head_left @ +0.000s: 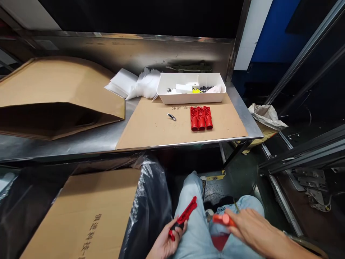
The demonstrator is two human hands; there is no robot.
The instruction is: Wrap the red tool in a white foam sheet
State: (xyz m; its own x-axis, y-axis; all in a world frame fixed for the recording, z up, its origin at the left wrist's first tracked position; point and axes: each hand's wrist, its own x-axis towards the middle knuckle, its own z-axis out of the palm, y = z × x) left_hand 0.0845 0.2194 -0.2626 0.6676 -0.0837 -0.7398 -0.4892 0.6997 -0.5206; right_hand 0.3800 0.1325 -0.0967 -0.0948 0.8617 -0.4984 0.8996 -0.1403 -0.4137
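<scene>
Both hands work low over my lap, apart from each other. My left hand (pixel 165 241), palm up, is closed around the dark grip of a red tool (pixel 184 217), which slants up and to the right above my left thigh. My right hand (pixel 249 226), knuckles up, grips an orange-red tube (pixel 223 219) that points left toward the tool; the two parts do not touch.

Ahead, a steel table (pixel 81 142) carries a cardboard sheet (pixel 151 129). On the sheet lie three red tubes (pixel 201 118) side by side, a small metal piece (pixel 171 116) and a white tray (pixel 191 95) of small parts. A cardboard box (pixel 88 216) lined with black plastic stands beside my left knee.
</scene>
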